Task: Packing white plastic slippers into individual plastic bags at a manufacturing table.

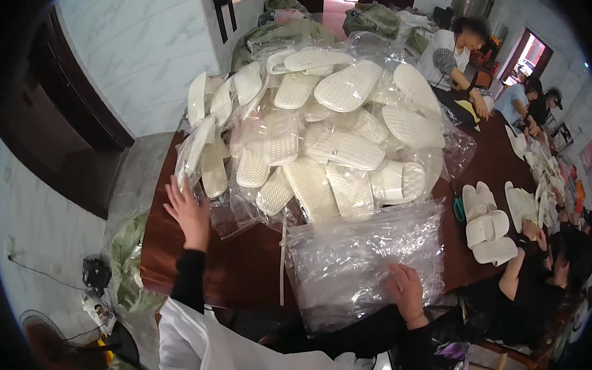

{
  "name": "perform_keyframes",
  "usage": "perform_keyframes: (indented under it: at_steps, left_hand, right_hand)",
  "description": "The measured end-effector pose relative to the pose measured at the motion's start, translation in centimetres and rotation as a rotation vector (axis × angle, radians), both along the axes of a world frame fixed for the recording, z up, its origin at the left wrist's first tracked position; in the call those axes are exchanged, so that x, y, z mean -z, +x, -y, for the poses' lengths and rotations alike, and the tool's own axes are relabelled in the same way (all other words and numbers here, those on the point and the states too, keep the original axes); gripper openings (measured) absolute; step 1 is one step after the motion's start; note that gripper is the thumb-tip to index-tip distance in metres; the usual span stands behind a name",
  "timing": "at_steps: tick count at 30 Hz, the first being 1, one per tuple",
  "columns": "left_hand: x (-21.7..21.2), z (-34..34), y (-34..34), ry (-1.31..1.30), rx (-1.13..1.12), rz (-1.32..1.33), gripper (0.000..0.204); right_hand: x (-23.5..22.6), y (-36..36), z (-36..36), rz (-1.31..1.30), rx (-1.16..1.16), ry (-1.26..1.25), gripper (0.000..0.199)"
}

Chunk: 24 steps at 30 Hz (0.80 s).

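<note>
A big heap of cream-white slippers (347, 149) in clear plastic bags covers the middle of the brown table. At its left edge, my left hand (188, 218) reaches up with fingers spread, its fingertips at the lower end of a bagged slipper (195, 149); I cannot tell if they touch it. A stack of flat clear plastic bags (345, 268) lies in front of the heap, reaching over the near table edge. My right hand (407, 293) rests on the right part of this stack, fingers loosely stretched out, holding nothing that I can see.
Green-handled scissors (459, 208) lie right of the heap, beside unbagged white slippers (488, 232). A narrow white strip (283, 258) lies left of the bags. Co-workers handle slippers along the table's right side; one person (453, 56) stands at the far right. Green sacks (284, 33) lie behind.
</note>
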<state>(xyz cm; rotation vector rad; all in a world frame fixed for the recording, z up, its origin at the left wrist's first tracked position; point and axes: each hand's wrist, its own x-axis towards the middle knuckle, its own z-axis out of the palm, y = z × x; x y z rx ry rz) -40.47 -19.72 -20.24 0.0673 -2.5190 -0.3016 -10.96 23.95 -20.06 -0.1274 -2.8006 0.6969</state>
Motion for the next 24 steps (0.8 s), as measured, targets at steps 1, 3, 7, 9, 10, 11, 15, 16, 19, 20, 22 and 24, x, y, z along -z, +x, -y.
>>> perform_keyframes:
  at_steps: [1, 3, 7, 9, 10, 11, 15, 16, 19, 20, 22, 24]
  left_hand:
    - [0.3, 2.1, -1.7, 0.048, -0.05, 0.02, 0.066]
    - [1.1, 11.0, -3.6, -0.045, -0.101, 0.118, 0.042]
    - [-3.7, 11.0, -4.6, 0.411, 0.031, -0.286, 0.027]
    - [-7.1, 7.4, -2.3, 0.559, 0.166, -0.272, 0.03]
    - [-9.6, 7.2, -0.7, 0.547, 0.168, -0.273, 0.03]
    - [-11.3, 7.2, 0.7, 0.722, 0.29, -0.149, 0.028]
    - [-19.4, 3.0, 8.5, 0.807, 0.612, 0.301, 0.027]
    - [-21.3, 2.2, 10.4, 0.81, 0.678, 0.469, 0.027]
    - [-24.6, -2.5, 12.2, 0.503, 1.029, 0.802, 0.019]
    - [-25.5, -2.7, 12.6, 0.419, 1.16, 0.801, 0.018]
    - [-25.3, -3.1, 11.9, 0.358, 1.375, 0.939, 0.037]
    - [-23.4, -3.9, 12.0, 0.771, 1.442, 0.911, 0.045]
  right_hand:
    - [-0.4, -0.2, 0.3, -0.012, -0.006, -0.002, 0.04]
    - [-0.9, -1.3, 2.6, -0.025, -0.03, -0.078, 0.04]
    - [-1.9, -1.0, 2.6, -0.083, -0.027, -0.009, 0.041]
    - [-3.8, -0.9, 2.7, -0.135, -0.009, -0.017, 0.042]
    - [-5.3, -1.6, 3.7, -0.138, -0.008, -0.029, 0.042]
    - [-7.1, -2.6, 5.0, -0.175, -0.083, -0.023, 0.045]
    - [-14.5, -6.6, 10.1, -0.284, -0.385, 0.008, 0.069]
    - [-16.4, -7.8, 11.9, -0.314, -0.456, 0.011, 0.076]
    - [-18.9, -9.0, 14.2, -0.352, -0.586, -0.026, 0.1]
    - [-19.1, -9.3, 15.6, -0.279, -0.631, -0.108, 0.089]
    - [-17.9, -8.4, 15.1, -0.191, -0.611, -0.165, 0.078]
    - [-15.8, -7.4, 15.0, -0.156, -0.689, -0.327, 0.058]
